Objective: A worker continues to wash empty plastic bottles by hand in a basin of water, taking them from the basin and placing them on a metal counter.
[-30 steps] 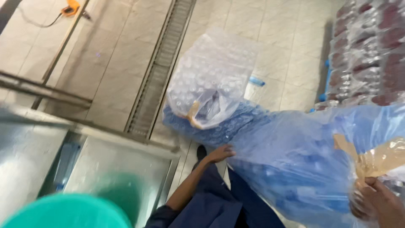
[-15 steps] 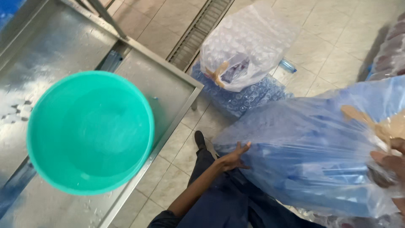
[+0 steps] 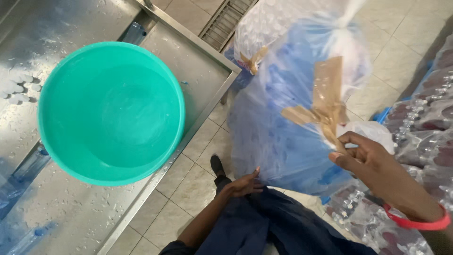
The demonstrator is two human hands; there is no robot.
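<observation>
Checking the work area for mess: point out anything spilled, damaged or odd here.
Water droplets are scattered over the steel table around the green basin. The big clear bag of blue caps, held by the right hand and steadied by the left hand, is patched with crumpled brown tape. Nothing else stands out.

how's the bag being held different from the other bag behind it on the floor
The held bag is raised off the tiles, with the right hand pinching its brown tape and the left hand under its bottom; the bag behind lies on the floor, untouched. The held bag shows mostly blue contents, while the bag behind looks mostly clear and whitish. Both are clear plastic, closed with brown tape.
</observation>
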